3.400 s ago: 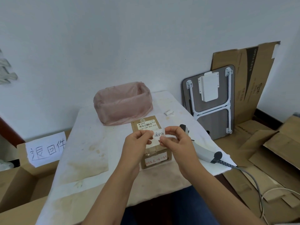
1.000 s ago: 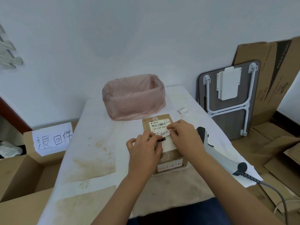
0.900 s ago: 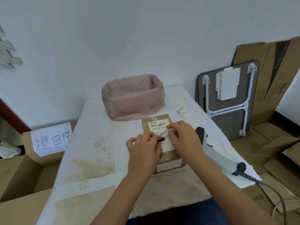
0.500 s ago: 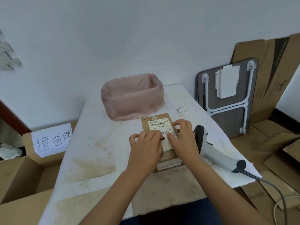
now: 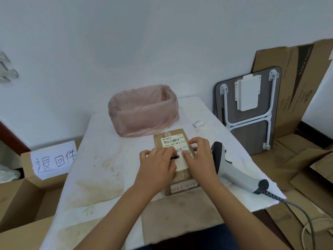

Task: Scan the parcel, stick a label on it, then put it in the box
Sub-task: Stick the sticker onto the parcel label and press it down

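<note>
Both hands lie on top of the parcel (image 5: 175,159), pressing the label (image 5: 178,150) flat. The left hand (image 5: 156,168) has its fingers stretched forward, flat over the label's left part, gripping nothing. The right hand (image 5: 201,158) rests on the label's right part with fingers bent downward so the tips bear on the paper and the parcel's right edge; it appears to press rather than pinch.

Going from the left: an open cardboard box (image 5: 27,192) stands on the floor beside the table's left edge, with a handwritten sign (image 5: 54,160) on its flap. The table (image 5: 100,159) carries a pink-lined bin (image 5: 143,110) at its far edge. The parcel lies just in front of the bin, right of centre, its printed barcode sticker (image 5: 173,141) still readable beyond the fingers. The scanner (image 5: 234,170) lies just beside the parcel, near the right edge, its cable running off the table. A scrap of paper (image 5: 198,123) sits near the far right corner.

To finish the sticking well, the fingers should probably sweep outward from the label's middle to its edges, driving out air and creases, keeping clear of the barcode, while the parcel stays flat on the table.
</note>
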Demonstrator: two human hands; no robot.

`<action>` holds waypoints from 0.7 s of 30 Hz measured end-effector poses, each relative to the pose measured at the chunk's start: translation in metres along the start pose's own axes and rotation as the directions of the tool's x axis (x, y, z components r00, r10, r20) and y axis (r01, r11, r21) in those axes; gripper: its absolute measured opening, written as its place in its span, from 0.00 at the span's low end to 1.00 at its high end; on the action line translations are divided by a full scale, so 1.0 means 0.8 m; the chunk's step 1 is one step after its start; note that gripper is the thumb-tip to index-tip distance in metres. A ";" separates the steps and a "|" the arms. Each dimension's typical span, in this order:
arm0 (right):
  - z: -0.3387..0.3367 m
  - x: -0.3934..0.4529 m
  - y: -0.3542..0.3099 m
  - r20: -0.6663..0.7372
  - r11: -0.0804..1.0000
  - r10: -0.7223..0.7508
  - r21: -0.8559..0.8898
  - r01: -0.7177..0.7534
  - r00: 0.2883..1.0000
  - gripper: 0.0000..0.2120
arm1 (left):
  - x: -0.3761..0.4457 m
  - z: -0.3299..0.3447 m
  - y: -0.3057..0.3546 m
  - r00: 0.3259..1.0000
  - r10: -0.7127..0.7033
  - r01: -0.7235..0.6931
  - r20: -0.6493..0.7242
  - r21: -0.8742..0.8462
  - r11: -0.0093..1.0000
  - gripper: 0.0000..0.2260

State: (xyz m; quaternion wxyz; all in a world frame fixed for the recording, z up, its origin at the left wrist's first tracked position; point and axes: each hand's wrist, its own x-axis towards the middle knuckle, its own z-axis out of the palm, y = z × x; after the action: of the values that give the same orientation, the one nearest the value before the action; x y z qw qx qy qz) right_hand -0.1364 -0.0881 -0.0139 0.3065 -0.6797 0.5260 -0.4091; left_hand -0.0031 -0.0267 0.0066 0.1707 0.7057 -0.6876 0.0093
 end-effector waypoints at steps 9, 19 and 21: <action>0.002 0.000 0.001 0.002 0.998 -0.053 -0.022 0.053 0.999 0.11 | 0.008 -0.004 0.001 0.998 0.051 -0.052 0.040 0.024 0.998 0.15; 0.003 0.000 0.003 -0.016 0.999 -0.039 -0.012 0.038 0.999 0.10 | 0.025 -0.018 0.001 0.977 0.022 -0.011 0.213 -0.051 0.999 0.21; 0.004 0.000 0.003 -0.017 0.999 -0.034 -0.008 0.033 0.999 0.10 | 0.033 -0.024 -0.006 0.971 -0.047 0.091 0.236 -0.182 0.979 0.20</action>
State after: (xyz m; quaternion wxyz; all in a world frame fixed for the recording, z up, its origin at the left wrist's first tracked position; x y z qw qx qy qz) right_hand -0.1350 -0.0885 -0.0172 0.2925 -0.6859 0.5187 -0.4182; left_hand 0.0076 -0.0476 0.0302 0.1570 0.7058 -0.6755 -0.1447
